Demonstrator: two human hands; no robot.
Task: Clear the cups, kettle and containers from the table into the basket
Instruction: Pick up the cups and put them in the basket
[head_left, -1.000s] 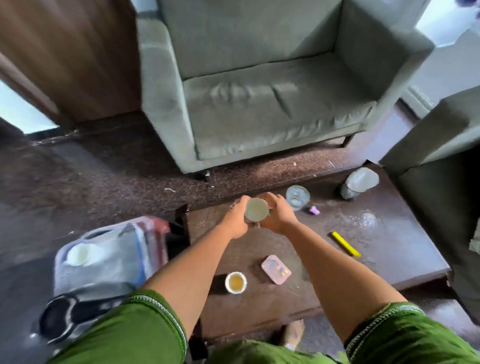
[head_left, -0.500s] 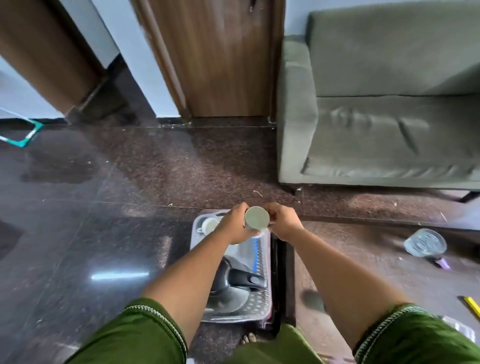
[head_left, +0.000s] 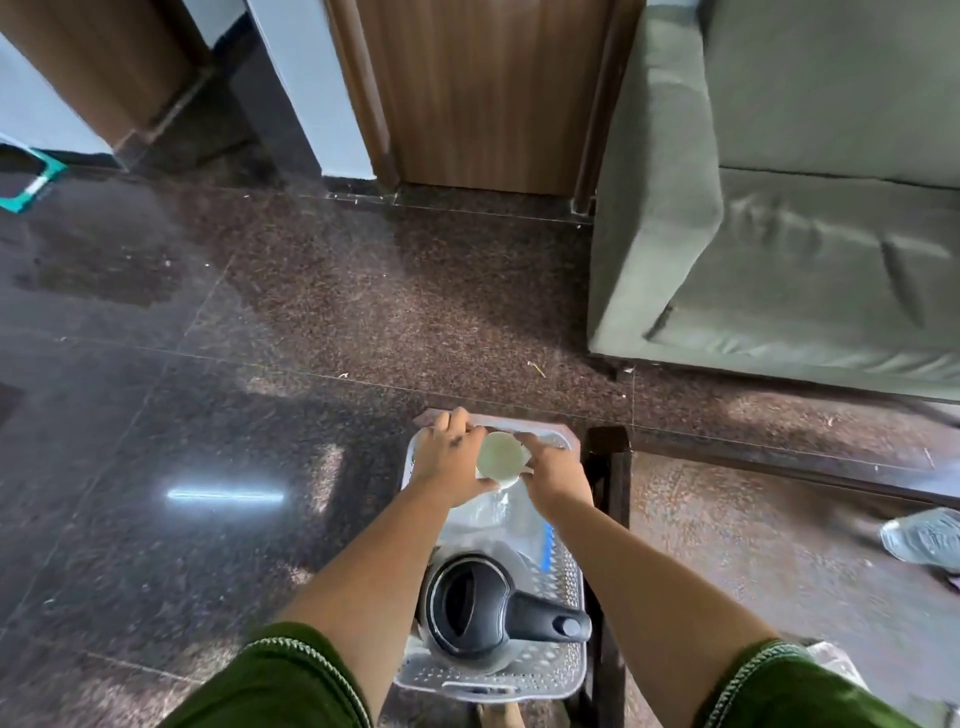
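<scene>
Our fingers are curling round a pale cup (head_left: 500, 458), the left hand (head_left: 451, 456) and right hand (head_left: 555, 470) holding it between them over the far end of the basket (head_left: 566, 670) on the floor. We are judging this as the placing step: next we should be lowering it into free space beyond the kettle (head_left: 475, 613). A clear container on the table (head_left: 753, 530) is being cut off by the frame's right edge, and the basket's far contents are hiding beneath our hands.

Dark speckled floor (head_left: 260, 312), grey-green sofa (head_left: 805, 208), wooden door (head_left: 483, 93)
</scene>
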